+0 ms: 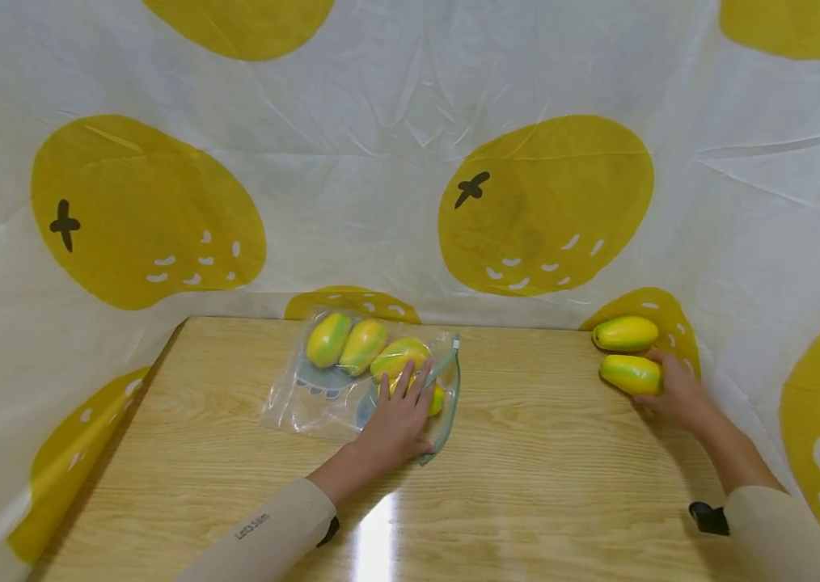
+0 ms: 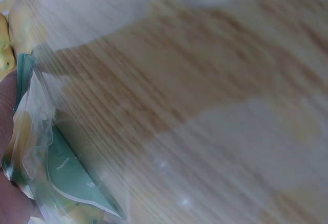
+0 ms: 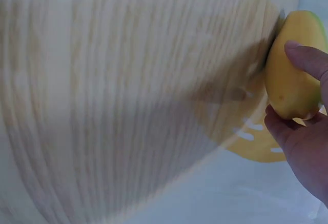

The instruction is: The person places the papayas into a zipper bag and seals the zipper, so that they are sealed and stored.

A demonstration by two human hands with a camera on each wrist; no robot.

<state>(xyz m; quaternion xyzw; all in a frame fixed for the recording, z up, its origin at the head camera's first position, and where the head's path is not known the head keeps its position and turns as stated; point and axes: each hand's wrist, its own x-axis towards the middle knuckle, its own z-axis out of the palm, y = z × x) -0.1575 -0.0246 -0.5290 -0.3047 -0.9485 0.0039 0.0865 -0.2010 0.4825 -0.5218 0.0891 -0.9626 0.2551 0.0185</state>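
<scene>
A clear zip bag (image 1: pixel 286 416) with a green zip edge lies on the table, its mouth facing right. Several yellow-green papayas (image 1: pixel 362 346) are inside it. My left hand (image 1: pixel 397 416) rests on the bag near its mouth, fingers spread over the nearest papaya. The left wrist view shows the bag's green label (image 2: pixel 74 175) beside that hand. At the table's right side, my right hand (image 1: pixel 678 396) grips the end of a loose papaya (image 1: pixel 631 374), its thumb (image 3: pixel 307 60) laid along the fruit. Just behind it lies another loose papaya (image 1: pixel 626 333).
The wooden table (image 1: pixel 526 469) backs onto a white cloth (image 1: pixel 359 218) printed with large yellow fruit, which also hangs along both sides. The two loose papayas are close to the back right corner. A light reflection crosses the front of the table.
</scene>
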